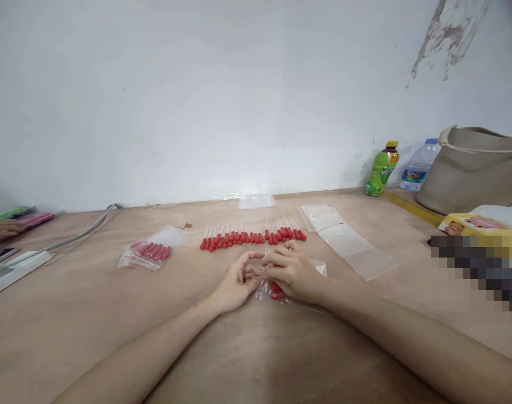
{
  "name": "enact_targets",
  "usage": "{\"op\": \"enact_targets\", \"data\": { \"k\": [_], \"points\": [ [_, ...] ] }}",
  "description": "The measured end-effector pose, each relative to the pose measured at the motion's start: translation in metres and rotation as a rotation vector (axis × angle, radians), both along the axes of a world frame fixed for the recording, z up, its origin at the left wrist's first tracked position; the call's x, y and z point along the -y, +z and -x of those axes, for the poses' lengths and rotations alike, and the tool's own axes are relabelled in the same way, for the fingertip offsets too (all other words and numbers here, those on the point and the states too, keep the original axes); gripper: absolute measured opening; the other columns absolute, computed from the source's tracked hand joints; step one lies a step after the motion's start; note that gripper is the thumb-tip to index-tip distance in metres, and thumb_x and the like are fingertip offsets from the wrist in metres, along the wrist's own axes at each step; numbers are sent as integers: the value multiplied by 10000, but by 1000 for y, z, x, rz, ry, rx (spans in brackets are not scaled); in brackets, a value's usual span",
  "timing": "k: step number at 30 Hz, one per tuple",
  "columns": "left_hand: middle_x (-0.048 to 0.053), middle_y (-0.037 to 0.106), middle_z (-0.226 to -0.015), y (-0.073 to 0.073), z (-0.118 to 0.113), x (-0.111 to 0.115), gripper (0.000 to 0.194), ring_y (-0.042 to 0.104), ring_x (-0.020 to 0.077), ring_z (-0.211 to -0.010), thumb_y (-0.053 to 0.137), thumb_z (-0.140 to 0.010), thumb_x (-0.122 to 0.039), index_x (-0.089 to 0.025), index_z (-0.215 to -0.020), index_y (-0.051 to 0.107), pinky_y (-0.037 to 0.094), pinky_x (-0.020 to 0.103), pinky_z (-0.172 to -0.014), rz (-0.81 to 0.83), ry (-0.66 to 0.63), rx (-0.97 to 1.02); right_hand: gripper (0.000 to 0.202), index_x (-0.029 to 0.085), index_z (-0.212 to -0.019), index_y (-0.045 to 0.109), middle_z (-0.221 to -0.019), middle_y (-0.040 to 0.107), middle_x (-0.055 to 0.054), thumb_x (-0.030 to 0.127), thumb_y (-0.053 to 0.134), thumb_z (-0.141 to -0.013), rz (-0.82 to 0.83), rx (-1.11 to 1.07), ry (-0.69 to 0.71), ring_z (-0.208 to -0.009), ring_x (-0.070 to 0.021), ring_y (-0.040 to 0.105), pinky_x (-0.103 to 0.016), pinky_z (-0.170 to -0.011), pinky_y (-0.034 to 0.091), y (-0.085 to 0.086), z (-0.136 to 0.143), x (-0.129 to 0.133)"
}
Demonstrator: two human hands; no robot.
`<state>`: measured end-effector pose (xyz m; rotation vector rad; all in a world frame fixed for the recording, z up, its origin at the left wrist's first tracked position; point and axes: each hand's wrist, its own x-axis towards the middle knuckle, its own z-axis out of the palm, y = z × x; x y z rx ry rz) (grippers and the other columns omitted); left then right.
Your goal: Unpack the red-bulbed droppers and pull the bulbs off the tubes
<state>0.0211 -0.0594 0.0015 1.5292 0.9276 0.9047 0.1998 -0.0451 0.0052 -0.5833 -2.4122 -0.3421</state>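
A clear plastic bag (263, 291) with red-tipped items inside lies on the table in front of me. My right hand (293, 271) covers much of it, fingers bent over its left end. My left hand (240, 280) meets that same end with curled fingers, its fingertips close to those of my right hand. Just beyond my hands, a row of red-tipped pale sticks (251, 238) stretches across the table. To the left rests a filled clear bag (155, 250) with several red tips showing.
Flat clear bags (352, 241) lie overlapping at the right, another (256, 201) by the wall. Further right stand a green bottle (381, 171), a water bottle (419, 165) and a beige bin (470, 168). At the left are a grey cable (83, 231) and another person's hand (2, 229).
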Motion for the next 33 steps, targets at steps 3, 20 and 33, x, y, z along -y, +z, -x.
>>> {"op": "enact_targets", "data": {
  "k": [3, 20, 33],
  "points": [
    [13, 596, -737, -1, 0, 0, 435, 560, 107, -647, 636, -726, -266, -144, -1085, 425, 410, 233, -617, -57, 17, -51, 211, 191, -763, 616, -852, 631, -13, 132, 430, -842, -49, 22, -24, -775, -147, 445, -338, -708, 248, 0, 0, 0],
    [-4, 598, -693, -4, 7, -6, 68, 539, 116, -627, 519, -710, -125, -164, -765, 506, 381, 220, -575, -378, 171, -330, 96, 184, -828, 532, -1044, 552, -63, 168, 440, -852, 258, -102, 17, -950, -171, 472, -330, -818, 343, 8, -6, 9],
    [68, 505, -958, 1, 25, -3, 201, 463, 213, -952, 536, -739, -148, -223, -841, 692, 387, 351, -834, -665, 195, -589, 296, 211, -879, 569, -853, 605, -23, 456, 617, -719, 434, 20, -266, -801, -181, 532, -295, -683, 377, 13, -44, 9]
  ]
}}
